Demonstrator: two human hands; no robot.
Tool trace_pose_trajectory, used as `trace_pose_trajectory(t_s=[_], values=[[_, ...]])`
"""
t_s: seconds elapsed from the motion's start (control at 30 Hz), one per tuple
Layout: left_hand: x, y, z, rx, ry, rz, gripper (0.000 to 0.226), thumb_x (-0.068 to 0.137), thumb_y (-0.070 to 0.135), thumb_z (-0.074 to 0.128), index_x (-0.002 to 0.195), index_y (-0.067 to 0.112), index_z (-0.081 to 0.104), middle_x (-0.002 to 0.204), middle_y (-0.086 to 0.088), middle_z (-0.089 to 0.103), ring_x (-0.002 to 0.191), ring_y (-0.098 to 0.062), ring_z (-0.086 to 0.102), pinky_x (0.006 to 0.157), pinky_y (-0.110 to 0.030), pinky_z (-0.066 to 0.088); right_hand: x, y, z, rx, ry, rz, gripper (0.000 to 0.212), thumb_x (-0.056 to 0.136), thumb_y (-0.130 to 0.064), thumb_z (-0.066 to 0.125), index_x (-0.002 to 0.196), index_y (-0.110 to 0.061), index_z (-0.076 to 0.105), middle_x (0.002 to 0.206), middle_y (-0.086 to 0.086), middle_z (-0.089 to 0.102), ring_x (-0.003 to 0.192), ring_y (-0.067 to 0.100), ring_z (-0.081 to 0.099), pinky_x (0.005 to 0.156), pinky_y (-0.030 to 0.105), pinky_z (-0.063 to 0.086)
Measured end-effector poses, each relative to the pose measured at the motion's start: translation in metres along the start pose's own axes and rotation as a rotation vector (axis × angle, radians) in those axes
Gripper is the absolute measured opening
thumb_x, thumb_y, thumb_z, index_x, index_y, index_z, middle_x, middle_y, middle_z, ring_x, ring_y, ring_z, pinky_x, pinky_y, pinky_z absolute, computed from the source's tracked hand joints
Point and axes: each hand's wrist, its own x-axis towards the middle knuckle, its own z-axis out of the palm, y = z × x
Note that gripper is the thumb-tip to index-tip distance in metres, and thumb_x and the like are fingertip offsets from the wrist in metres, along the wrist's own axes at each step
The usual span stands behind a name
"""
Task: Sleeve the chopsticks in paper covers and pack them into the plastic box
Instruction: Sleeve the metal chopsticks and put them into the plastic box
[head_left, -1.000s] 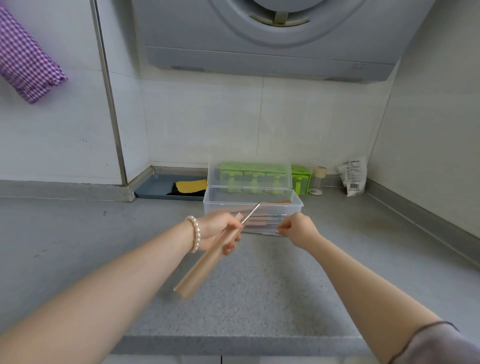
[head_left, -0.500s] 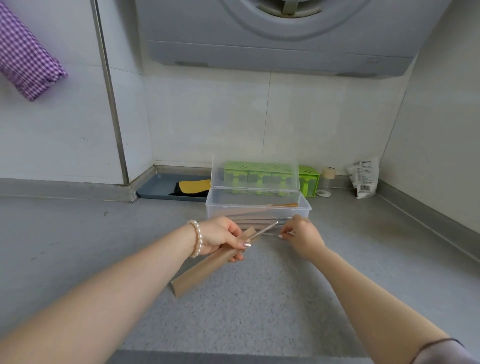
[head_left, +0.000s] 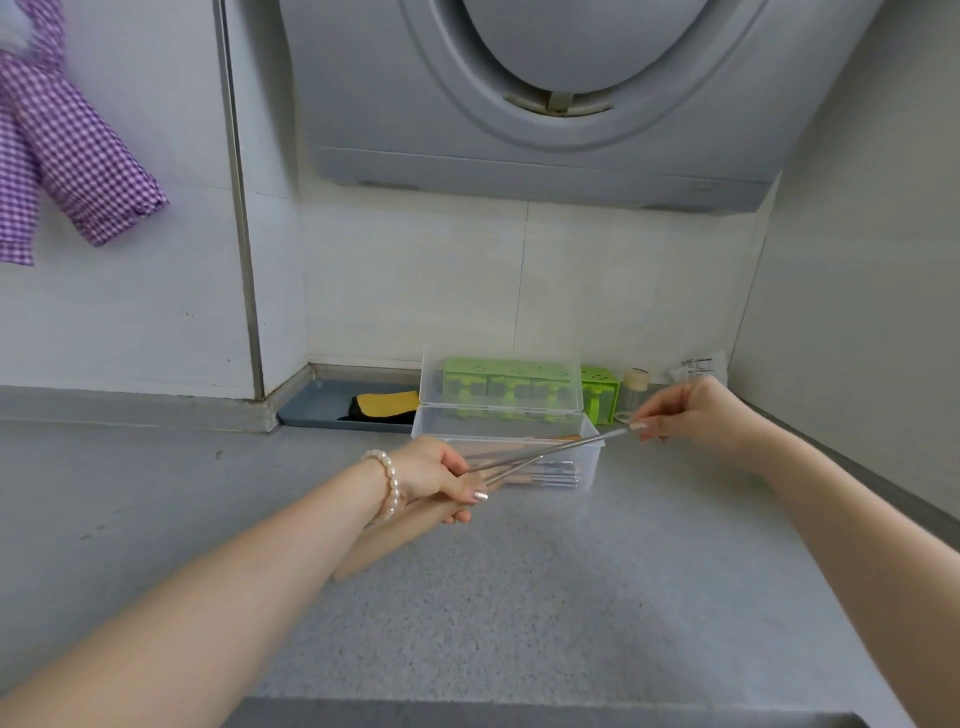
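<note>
At centre frame, 2 thin, shiny metal chopsticks (head_left: 540, 455) are pinched at their far ends by the right hand (head_left: 691, 413), while the tan paper sleeve (head_left: 395, 530) is clasped by the left hand (head_left: 434, 475), before the clear plastic box (head_left: 589, 470). Stiff, light, slippery rods are judged; the ends are best gripped.

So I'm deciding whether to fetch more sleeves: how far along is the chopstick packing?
Done: several sleeved pairs lie in the plastic box. In hand: the left hand grips a paper cover while the right hand pinches metal chopsticks, mostly outside it. Left: seating them, packing.
</note>
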Motion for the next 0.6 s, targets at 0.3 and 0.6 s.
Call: trace_pose_trajectory(t_s=[0.3,0.6], values=[[-0.019,0.008,-0.001,0.053,0.005,0.014,0.008,0.077,0.004,0.072,0.084,0.003,0.067,0.076,-0.008,0.069,0.066,-0.016,0.07,0.056,-0.024,0.055,-0.011,-0.014,-0.015,-0.074,0.041,-0.041,0.013,0.075,0.001,0.072,0.068,-0.009,0.069,0.047,-0.011,0.063,0.044,-0.006,0.051,0.047,0.005,0.038],[-0.031,0.017,0.004,0.084,-0.005,0.05,0.009,0.078,0.007,0.072,0.085,0.004,0.068,0.081,-0.01,0.069,0.066,-0.015,0.069,0.061,-0.025,0.056,-0.013,-0.03,-0.005,-0.131,-0.009,-0.045,0.009,0.074,-0.002,0.074,0.07,-0.01,0.071,0.054,-0.002,0.064,0.042,-0.002,0.045,0.046,0.007,0.035]])
